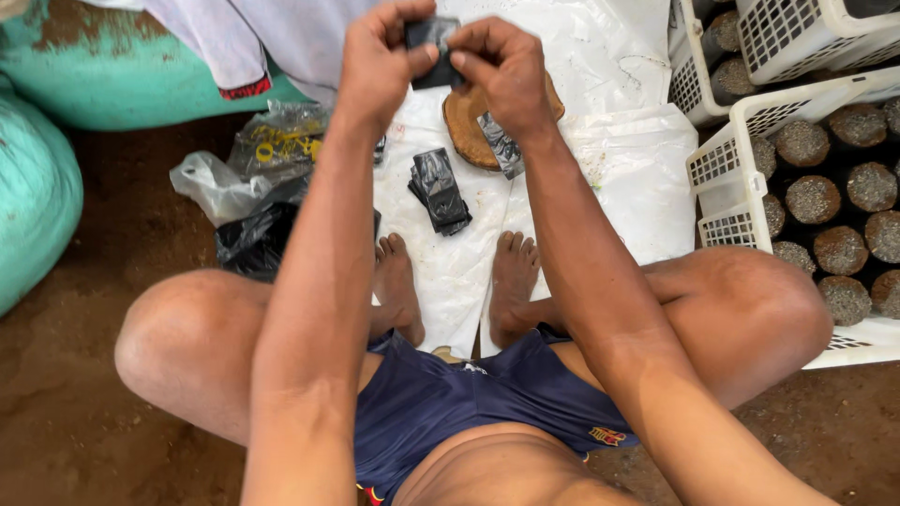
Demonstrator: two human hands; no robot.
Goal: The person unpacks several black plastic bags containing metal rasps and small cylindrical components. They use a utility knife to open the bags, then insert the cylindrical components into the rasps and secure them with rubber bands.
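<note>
At the far left of the frame bulges a smooth teal sack (37, 187), with bare brown earth floor (112, 450) below it. Right of it, at centre left, lie a crumpled clear plastic bag (267, 141) with yellow bits inside and a glossy black plastic bag (253, 239). The left hand (380, 61), at the upper centre, pinches the left edge of a small black plastic bag (433, 52) between thumb and fingers; the right hand (502, 70), just beside it, grips the bag's right edge the same way, so the thin, shiny bag is held between both hands at the top of the frame. Below the hands, a flat stack of folded black bags (439, 190) rests on wrinkled white plastic sheeting (619, 178), beside a round wooden slab (466, 126) that carries another loose black bag. At the right, white lattice-walled plastic crates (727, 164) hold rows of black cylinders topped with grainy grey-brown soil (813, 199).
</note>
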